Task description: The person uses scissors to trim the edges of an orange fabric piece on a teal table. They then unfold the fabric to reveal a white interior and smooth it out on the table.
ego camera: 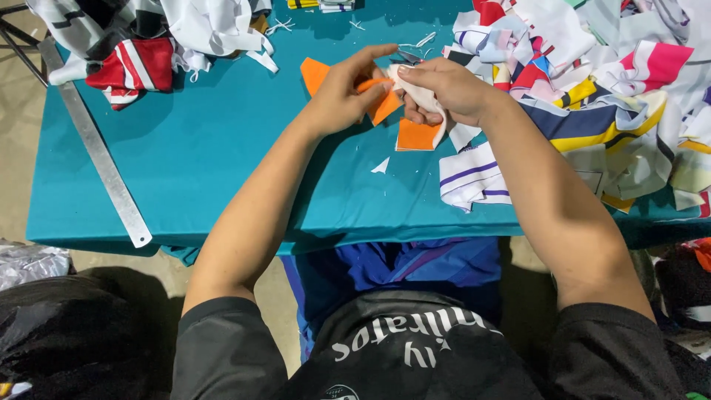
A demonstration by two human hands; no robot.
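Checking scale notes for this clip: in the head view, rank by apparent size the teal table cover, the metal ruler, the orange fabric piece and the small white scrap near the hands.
1. Teal table cover, by far the largest.
2. Metal ruler, long but narrow.
3. Orange fabric piece, partly hidden by the hands, so its full extent is unsure.
4. Small white scrap, the smallest.

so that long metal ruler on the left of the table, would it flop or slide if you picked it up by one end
The metal ruler lies dead straight and flat on the teal table, so it probably stays stiff, flexing slightly at most. It is thin and narrow, so likely light for its length. Its smooth, shiny face suggests it would slide easily over the cloth if pushed.
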